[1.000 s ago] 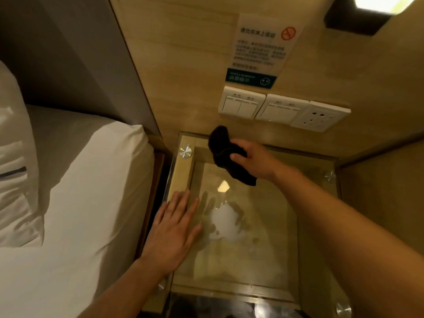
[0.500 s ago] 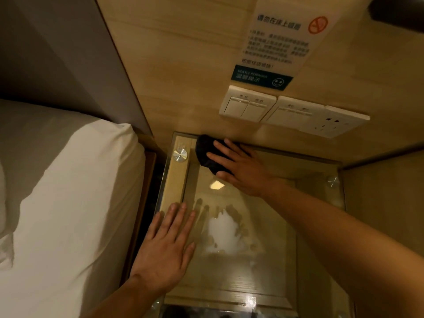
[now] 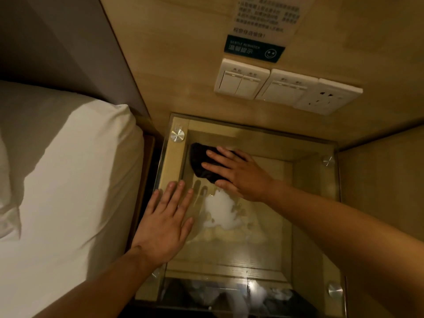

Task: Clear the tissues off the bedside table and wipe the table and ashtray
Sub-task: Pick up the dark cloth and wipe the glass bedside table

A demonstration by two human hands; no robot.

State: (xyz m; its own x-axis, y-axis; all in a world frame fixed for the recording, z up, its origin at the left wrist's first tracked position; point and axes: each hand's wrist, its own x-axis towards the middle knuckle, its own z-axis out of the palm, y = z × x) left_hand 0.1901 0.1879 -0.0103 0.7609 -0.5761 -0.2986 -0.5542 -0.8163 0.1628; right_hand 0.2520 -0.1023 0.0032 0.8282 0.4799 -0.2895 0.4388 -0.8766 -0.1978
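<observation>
Black cloth point(image 3: 202, 164), position? (N1)

Far-left part of the glass worktop point(image 3: 302, 171), bunched low, just inside the round metal stud point(image 3: 177, 135) at that corner. On top of it lies the right hand point(image 3: 238, 173), palm down, fingers point(image 3: 218, 154) straight and spread, pressing. Nothing is curled round the cloth. (N2)

And the left hand point(image 3: 167, 223)? (N1)

Flat on the glass near the left edge, fingers straight and fairly close together, holding nothing. Near the cloth, not touching it. A faint reflection of fingers shows in the glass just beside the fingertips. (N2)

White patch point(image 3: 220, 210) between the hands? (N1)

Lumpy, bright, just beside the heel of the right hand. Cannot tell whether it lies under the glass or is glare on it. Pale crumpled shapes point(image 3: 259, 294) show below the front edge, too dim to name. (N2)

Surroundings? (N1)

Bed point(image 3: 68, 180) with a white sheet to the left, close beside the worktop. Wood-grain wall panel point(image 3: 172, 65) behind. On it are switch plates point(image 3: 242, 79), a socket point(image 3: 328, 97) beside them, and a printed notice point(image 3: 254, 50) above. (N2)
</observation>
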